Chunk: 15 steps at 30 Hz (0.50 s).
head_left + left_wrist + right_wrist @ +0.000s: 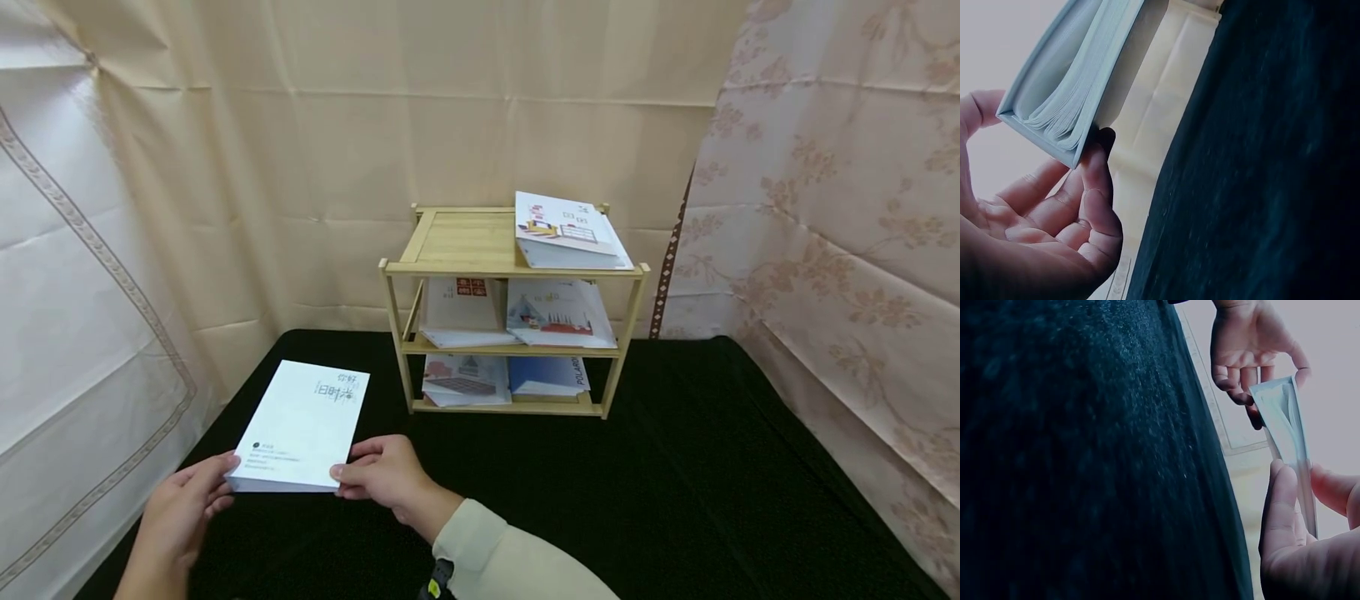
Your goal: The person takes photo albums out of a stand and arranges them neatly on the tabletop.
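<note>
A white photo album (300, 425) with dark lettering on its cover is held above the black cloth, its page edge toward me. My left hand (180, 508) pinches the near left corner, thumb on top and fingertips beneath. The near right corner is between the thumb and fingers of my right hand (393, 483). In the left wrist view the album (1079, 69) shows hard covers with loosely fanned pages, next to my left hand (1041, 219). From the right wrist, both hands are visible at the album's edge (1285, 419).
A wooden three-tier rack (465, 237) stands at the back. One album (570, 229) leans on its top; two more (558, 312) lie on the middle shelf, and a printed one (465, 379) and a blue one (547, 375) at the bottom. Curtains (450, 125) surround the black-covered table (675, 492).
</note>
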Each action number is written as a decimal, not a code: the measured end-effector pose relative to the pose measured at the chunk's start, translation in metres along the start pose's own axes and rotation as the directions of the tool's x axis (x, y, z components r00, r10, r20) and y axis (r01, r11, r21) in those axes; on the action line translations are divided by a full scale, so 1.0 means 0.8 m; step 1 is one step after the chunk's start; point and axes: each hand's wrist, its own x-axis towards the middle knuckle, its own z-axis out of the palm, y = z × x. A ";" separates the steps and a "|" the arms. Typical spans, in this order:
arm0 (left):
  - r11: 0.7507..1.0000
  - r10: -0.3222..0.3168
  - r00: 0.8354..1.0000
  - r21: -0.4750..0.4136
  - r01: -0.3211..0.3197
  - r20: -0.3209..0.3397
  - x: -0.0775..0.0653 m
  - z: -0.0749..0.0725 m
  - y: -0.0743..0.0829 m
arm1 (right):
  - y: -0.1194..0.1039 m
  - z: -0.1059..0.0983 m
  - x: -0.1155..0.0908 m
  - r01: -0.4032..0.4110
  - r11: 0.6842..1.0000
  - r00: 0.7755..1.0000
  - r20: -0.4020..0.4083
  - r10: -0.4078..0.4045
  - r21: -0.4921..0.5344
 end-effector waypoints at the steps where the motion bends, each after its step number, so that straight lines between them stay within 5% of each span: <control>1: 1.000 -0.001 1.000 0.012 0.001 -0.004 0.001 -0.002 0.000 | 0.001 0.003 0.001 -0.004 1.000 1.000 -0.004 0.004 0.006; 15: 0.985 -0.023 0.994 0.166 0.040 -0.103 0.010 -0.026 -0.013 | 0.020 0.044 0.010 -0.095 0.994 0.995 -0.009 0.095 0.052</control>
